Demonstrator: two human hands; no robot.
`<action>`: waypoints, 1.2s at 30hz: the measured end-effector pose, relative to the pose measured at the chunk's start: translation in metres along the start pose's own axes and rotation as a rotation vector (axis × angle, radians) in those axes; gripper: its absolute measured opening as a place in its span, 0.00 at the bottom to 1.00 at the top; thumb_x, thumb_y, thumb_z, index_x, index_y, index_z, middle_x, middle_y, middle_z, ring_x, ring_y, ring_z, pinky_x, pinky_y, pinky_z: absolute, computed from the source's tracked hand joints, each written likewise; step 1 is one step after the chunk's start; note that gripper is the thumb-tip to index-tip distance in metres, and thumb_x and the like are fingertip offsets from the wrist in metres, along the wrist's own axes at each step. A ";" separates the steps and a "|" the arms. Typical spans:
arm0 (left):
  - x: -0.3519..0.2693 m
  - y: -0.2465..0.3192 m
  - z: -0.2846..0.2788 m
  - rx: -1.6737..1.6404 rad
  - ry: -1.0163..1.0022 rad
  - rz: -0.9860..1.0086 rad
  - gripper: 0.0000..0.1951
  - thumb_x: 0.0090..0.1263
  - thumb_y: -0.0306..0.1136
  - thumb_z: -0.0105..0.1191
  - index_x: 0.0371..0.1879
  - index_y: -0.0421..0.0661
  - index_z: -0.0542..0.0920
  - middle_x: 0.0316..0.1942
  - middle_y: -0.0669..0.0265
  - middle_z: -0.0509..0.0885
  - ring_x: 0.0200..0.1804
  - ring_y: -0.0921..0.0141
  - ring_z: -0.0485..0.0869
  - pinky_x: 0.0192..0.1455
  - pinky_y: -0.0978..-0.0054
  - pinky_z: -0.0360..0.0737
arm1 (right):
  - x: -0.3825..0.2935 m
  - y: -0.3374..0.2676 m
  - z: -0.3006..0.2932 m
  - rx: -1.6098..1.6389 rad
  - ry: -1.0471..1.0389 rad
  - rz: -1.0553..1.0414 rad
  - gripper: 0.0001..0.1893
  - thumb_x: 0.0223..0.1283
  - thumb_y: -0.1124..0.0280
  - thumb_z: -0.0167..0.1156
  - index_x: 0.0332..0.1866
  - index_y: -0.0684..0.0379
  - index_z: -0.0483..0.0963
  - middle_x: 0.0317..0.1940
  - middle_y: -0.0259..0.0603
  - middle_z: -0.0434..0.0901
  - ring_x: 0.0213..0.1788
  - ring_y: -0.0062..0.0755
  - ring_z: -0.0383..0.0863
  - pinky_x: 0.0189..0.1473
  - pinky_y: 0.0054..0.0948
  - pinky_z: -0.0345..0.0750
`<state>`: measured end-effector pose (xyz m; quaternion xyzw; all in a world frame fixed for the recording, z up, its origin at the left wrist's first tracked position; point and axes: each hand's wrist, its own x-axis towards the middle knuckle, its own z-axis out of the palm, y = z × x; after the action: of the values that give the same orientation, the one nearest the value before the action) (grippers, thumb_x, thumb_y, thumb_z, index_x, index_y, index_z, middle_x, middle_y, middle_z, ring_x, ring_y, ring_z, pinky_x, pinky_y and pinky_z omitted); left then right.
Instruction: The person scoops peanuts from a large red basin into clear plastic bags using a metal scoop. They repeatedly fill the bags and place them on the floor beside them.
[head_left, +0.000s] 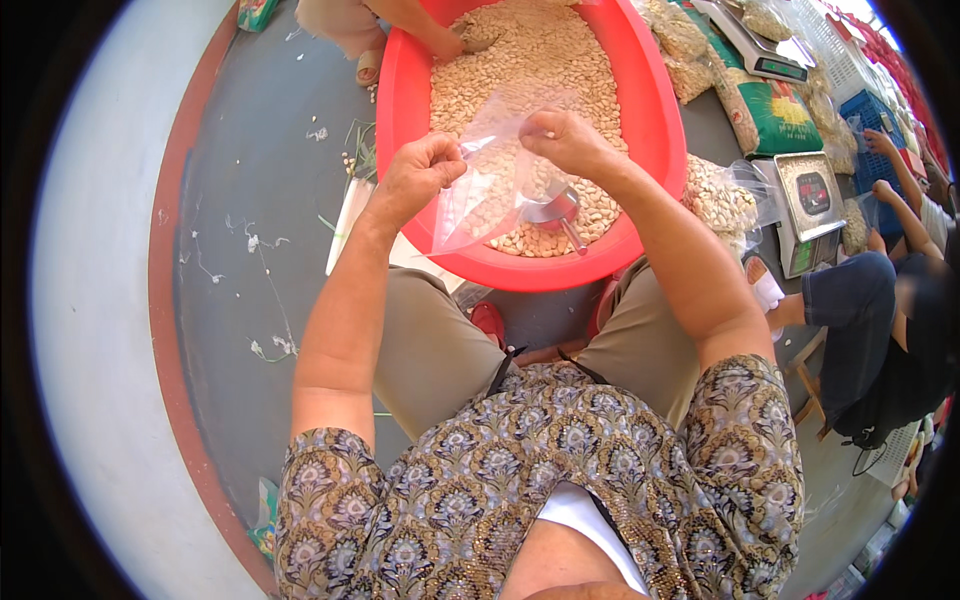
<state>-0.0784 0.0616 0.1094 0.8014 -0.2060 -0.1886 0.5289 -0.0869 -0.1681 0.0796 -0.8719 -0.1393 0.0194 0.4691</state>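
Observation:
A clear plastic bag (480, 199) hangs between my two hands above a large red plastic tub (652, 67). My left hand (424, 176) pinches one side of the bag between thumb and fingers. The other side is gripped by my right hand (566, 142), a little higher and to the right. Pale, flat beans or seeds (540, 52) fill much of the tub. A metal scoop (555, 210) lies on them below my right hand, its handle towards me and partly seen near the bag's edge.
Another person's hand (450, 43) reaches into the tub's far left. Filled clear bags (720, 195), a digital scale (810, 195), a second scale (757, 52), a green printed sack (780, 116) and a blue crate (874, 139) stand at right. Another person sits beside them.

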 end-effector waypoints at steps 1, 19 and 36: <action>0.002 0.002 0.002 0.013 -0.012 -0.018 0.02 0.58 0.25 0.50 0.24 0.43 0.72 0.25 0.74 0.72 0.25 0.82 0.67 0.29 0.85 0.67 | -0.002 0.003 -0.003 -0.010 0.017 -0.015 0.08 0.50 0.68 0.55 0.33 0.61 0.74 0.35 0.40 0.75 0.39 0.34 0.75 0.42 0.30 0.71; 0.029 0.006 0.040 -0.146 -0.058 -0.324 0.17 0.66 0.45 0.42 0.42 0.46 0.75 0.36 0.70 0.78 0.43 0.77 0.73 0.47 0.73 0.69 | -0.033 -0.021 0.027 -0.435 -0.078 -0.544 0.08 0.40 0.71 0.50 0.24 0.61 0.76 0.43 0.46 0.73 0.49 0.44 0.69 0.50 0.42 0.66; 0.030 -0.080 -0.020 0.096 0.433 -0.151 0.09 0.58 0.33 0.50 0.25 0.40 0.78 0.24 0.66 0.77 0.30 0.70 0.76 0.34 0.73 0.72 | -0.044 0.013 0.050 -0.250 -0.244 -0.426 0.09 0.43 0.71 0.54 0.31 0.60 0.75 0.37 0.43 0.76 0.42 0.41 0.73 0.47 0.33 0.69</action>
<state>-0.0327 0.0895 0.0403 0.8606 -0.0358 -0.0415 0.5064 -0.1348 -0.1461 0.0364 -0.8652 -0.3764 0.0076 0.3312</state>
